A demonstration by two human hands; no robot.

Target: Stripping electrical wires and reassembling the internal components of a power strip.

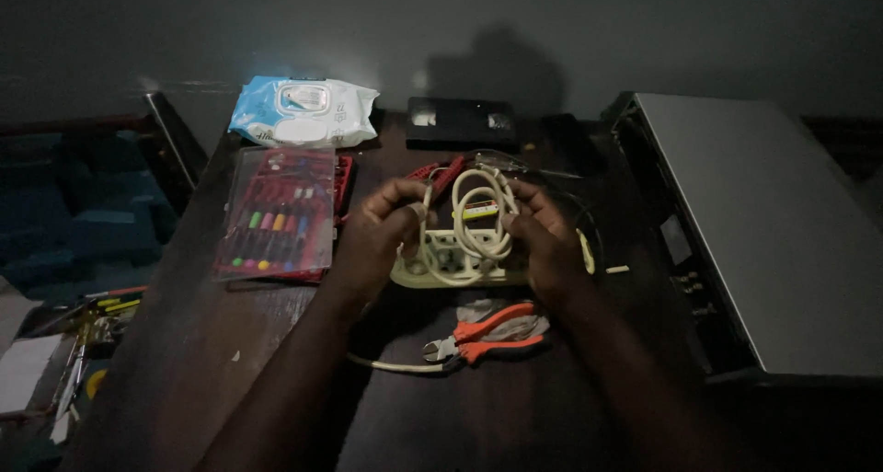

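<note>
A plain grey-green wall (pixel 644 30) stood behind a dark brown wooden table (pixel 212 343). Lighting was dim, and a soft shadow (pixel 501 67) fell on the wall. A dark chair frame (pixel 175 136) stood at the table's left edge

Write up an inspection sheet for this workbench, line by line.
Surface: dark wooden table, dimly lit.
Job's things: cream power strip with coiled cream cord.
Clutter: orange-handled pliers; clear-lidded screwdriver set; wipes pack; black cassette.
Hands: left hand and right hand both grip the coil.
Cables: loose cord end beside the pliers.
Surroundings: grey metal device case at right; tools at left.
</note>
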